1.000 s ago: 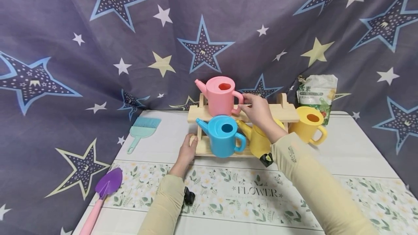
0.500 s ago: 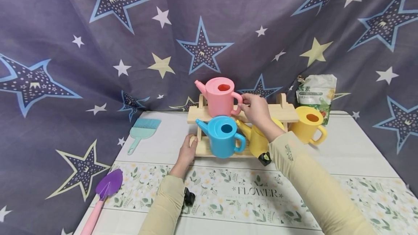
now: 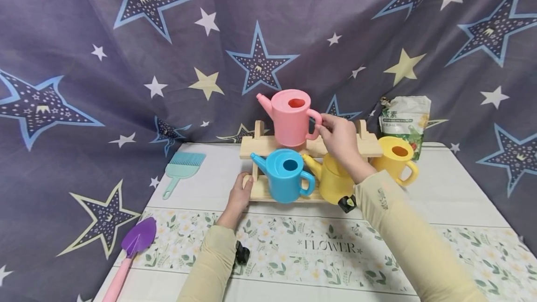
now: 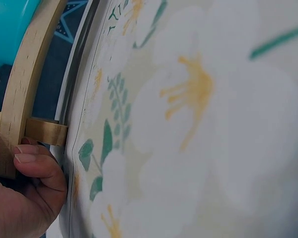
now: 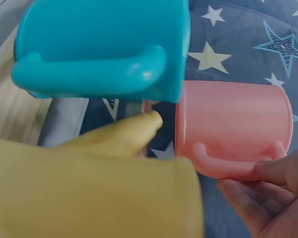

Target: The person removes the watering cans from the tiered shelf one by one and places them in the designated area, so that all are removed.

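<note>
In the head view my right hand [image 3: 341, 139] pinches the handle of a pink watering can [image 3: 289, 120], its spout pointing left. The can overlaps the upper board of a two-tier wooden shelf [image 3: 251, 147]. The right wrist view shows thumb and fingers on the handle of the pink can [image 5: 233, 119]. At the shelf's lower left end, my left hand [image 3: 240, 197] grips the board, its fingers curled round the wood in the left wrist view. On the lower tier stand a blue watering can [image 3: 285, 181] and a yellow watering can [image 3: 335, 183], the latter partly behind my right arm.
Another yellow watering can [image 3: 392, 160] stands right of the shelf, before a white and green bag [image 3: 404, 120]. A mint-green brush [image 3: 183, 167] and a purple trowel with a pink handle [image 3: 138, 236] lie at left. A starry curtain [image 3: 168, 50] hangs close behind.
My right hand has raised the pink watering can slightly and shifted it to the right. My left hand stays on the shelf's end.
</note>
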The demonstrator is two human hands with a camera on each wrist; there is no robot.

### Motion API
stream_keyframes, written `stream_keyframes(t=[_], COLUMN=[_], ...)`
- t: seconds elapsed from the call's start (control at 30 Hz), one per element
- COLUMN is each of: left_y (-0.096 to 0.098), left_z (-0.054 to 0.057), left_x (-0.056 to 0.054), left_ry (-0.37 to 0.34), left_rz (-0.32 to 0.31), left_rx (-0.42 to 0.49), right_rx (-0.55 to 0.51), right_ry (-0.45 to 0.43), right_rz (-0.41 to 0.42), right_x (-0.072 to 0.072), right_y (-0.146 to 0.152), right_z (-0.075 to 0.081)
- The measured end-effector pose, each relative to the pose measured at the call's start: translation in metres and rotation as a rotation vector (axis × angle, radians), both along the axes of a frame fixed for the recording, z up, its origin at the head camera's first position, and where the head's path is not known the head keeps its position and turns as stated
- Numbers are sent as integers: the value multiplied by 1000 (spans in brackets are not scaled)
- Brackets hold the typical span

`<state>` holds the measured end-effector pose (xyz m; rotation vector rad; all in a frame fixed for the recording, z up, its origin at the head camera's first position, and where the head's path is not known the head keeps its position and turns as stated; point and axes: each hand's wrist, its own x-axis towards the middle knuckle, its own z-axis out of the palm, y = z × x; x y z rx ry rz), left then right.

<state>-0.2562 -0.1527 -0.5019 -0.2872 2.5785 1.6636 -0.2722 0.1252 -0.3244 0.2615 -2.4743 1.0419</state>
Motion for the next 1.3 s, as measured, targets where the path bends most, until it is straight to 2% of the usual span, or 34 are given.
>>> stream_keyframes(t=[0.13,0.37,0.77,0.97,1.13,1.3], left_y=[0,0,0,-1,-1,-1], left_z=[0,-1,0,-3,-3,-2], left_x=[0,-1,-1,-2,-2,-2], left_ry=[3,-4,0,6,5,8], left_rz=[-1,-3,-11,-9,-11,-19], left_rx=[-6,-1,10,-3,0,7], right_rx=[-23,-70,-193,-204,-240,-255], right_ry=[2,88,115,148,119,87], right_rz=[-16,-53,-85,-154,-193,-284], right_x=[6,19,46,61,74,85], right_y=[10,33,79,101,120,142], right_z=[6,12,19,16,12,12])
